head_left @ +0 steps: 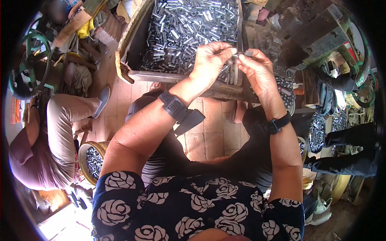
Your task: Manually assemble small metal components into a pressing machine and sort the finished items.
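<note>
A wooden-sided tray (125, 60) in front of me holds a heap of short shiny metal tubes (189, 30). Over its near right corner, my left hand (211, 62) is closed in a pinch, thumb against fingers. My right hand (258, 72) pinches close beside it, the fingertips of both hands nearly meeting. A small metal piece (237, 55) shows between them, mostly covered by the fingers; its exact shape is too small to tell. Both wrists wear dark bands.
A round container (82, 158) of metal tubes stands at the left, near a seated person (60, 132). More tubes fill a container (316, 130) at the right, by another person's dark-trousered legs (350, 150). Heavy dark machinery (309, 38) stands to the right of the tray.
</note>
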Action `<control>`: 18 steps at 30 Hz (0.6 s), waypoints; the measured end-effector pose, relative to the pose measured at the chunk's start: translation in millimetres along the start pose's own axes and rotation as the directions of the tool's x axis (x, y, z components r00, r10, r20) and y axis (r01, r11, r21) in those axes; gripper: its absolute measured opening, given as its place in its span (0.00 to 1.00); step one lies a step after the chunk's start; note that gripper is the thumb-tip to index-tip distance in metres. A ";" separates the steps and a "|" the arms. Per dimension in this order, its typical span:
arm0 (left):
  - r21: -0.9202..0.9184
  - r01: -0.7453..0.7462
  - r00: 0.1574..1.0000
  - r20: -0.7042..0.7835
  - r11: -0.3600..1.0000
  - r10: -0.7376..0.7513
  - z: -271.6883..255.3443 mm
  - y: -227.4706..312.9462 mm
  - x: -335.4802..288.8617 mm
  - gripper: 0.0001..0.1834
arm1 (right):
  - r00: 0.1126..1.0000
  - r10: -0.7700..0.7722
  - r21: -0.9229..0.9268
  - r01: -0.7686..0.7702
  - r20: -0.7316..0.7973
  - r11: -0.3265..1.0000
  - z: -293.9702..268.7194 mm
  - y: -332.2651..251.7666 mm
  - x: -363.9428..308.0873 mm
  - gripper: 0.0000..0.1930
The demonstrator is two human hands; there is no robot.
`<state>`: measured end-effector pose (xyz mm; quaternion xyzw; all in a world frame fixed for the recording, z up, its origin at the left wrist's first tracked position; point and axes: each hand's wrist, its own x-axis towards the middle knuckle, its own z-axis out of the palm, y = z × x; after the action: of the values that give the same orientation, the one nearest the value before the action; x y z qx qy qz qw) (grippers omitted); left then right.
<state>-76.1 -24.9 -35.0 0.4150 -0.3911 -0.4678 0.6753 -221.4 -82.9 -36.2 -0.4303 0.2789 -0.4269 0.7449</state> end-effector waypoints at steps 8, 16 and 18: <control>-0.084 0.122 0.992 0.051 0.989 -0.118 -6.6 4.0 -2.0 0.06 | 0.997 -0.080 -0.048 0.079 -0.009 0.996 -3.5 0.5 0.1 0.06; 0.479 -0.198 0.977 0.170 0.855 0.132 -9.1 1.6 0.0 0.06 | 0.998 0.055 0.054 -0.053 -0.026 0.997 -7.3 0.7 -2.8 0.05; 0.239 -0.173 0.979 0.151 0.955 0.139 -8.6 0.1 2.5 0.06 | 0.997 0.077 0.052 -0.078 0.017 0.996 -7.9 -0.4 -1.1 0.05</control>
<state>-67.6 -25.7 -37.6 0.4330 -0.5226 -0.3861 0.6247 -228.3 -85.2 -39.6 -0.4026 0.2783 -0.4016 0.7741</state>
